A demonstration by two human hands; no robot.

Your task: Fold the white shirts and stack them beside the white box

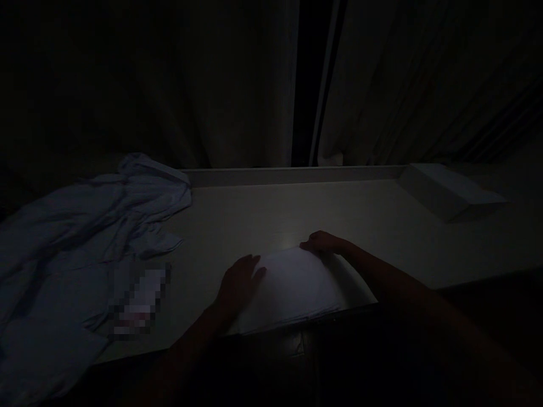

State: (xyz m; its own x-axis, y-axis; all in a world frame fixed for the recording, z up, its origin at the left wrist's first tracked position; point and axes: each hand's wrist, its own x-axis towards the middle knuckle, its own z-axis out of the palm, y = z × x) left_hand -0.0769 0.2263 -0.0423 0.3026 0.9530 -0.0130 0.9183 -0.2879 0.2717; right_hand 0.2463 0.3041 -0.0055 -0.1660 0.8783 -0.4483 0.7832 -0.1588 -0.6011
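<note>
A stack of white sheets, apparently paper (292, 285), lies at the front edge of a pale table, its layered near edge slightly uneven. My left hand (241, 281) rests along its left side, thumb and fingers apart, with the thumb over the top sheet. At the far right corner, my right hand (324, 243) has its fingers closed on the stack's edge. Dim light hides the finer details of the fingers.
Crumpled light-coloured clothing (97, 209) covers the left end of the table (271, 212). Near it lies a blurred-out white item (142, 297). A pale box-like object (453, 189) stands at the back right. Dark curtains (237, 85) hang behind the table's raised back edge.
</note>
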